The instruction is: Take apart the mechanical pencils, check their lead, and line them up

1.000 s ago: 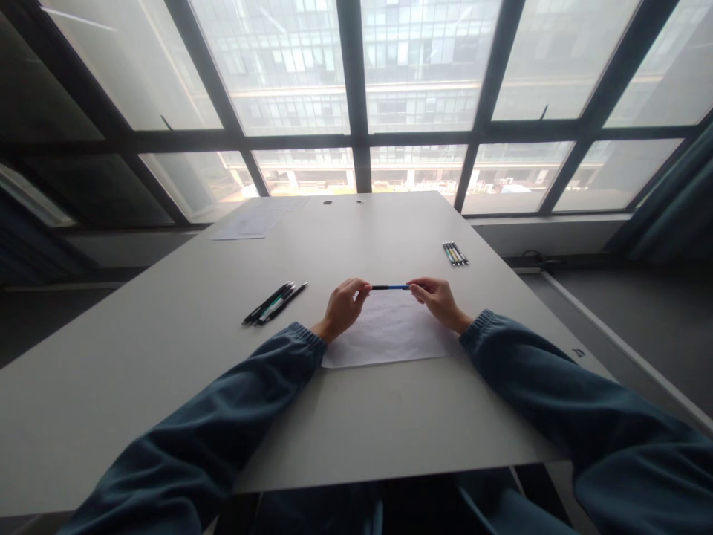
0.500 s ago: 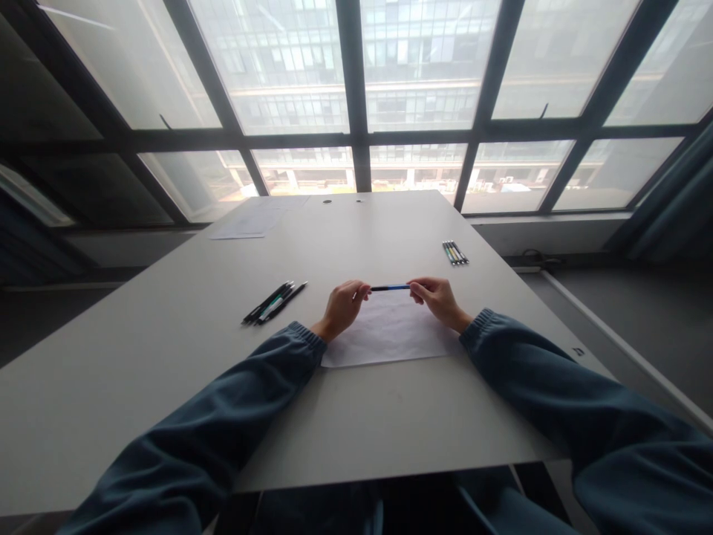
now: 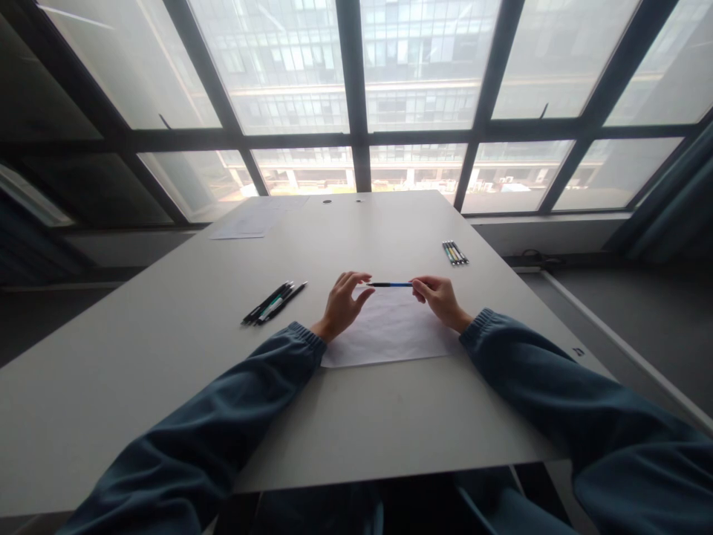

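Note:
A black and blue pen (image 3: 391,284) lies level in the air above a sheet of white paper (image 3: 390,331). My right hand (image 3: 437,297) pinches its right end between thumb and fingers. At the pen's pointed left end is my left hand (image 3: 345,303), its thumb and fingers spread apart around the tip. Whether a fingertip touches the tip I cannot tell. Left of my left hand, a loose bunch of pens (image 3: 272,303), mostly black with some green and white, rests on the white table (image 3: 356,416).
Several pens (image 3: 455,253) lie side by side near the table's right edge. More paper (image 3: 245,221) lies at the far left. Two small dark round spots show by the far edge. Large windows (image 3: 417,67) stand behind the table.
My left thumb and fingers have parted and let go of the pen's left end, baring its pointed tip. My right hand keeps its hold and has shifted very slightly right.

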The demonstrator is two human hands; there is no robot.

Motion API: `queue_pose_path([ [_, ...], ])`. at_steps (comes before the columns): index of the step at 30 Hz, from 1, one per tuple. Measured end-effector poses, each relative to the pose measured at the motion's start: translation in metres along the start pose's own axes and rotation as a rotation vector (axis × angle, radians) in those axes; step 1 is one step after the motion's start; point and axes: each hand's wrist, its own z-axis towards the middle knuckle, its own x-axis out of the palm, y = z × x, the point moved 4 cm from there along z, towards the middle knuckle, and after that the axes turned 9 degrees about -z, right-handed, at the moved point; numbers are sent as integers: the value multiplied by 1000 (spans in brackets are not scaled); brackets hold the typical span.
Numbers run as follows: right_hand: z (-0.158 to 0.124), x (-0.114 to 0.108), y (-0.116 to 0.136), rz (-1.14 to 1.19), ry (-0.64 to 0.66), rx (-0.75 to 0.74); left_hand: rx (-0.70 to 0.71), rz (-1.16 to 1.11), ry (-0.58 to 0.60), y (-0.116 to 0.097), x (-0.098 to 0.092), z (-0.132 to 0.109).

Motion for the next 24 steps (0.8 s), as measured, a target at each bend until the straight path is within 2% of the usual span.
queue_pose_path([
  [16,-1,1,1,15,22,-6,38,-9,-2,-1,0,0],
  [24,-1,2,3,31,30,12,-15,31,51,-1,1,0],
])
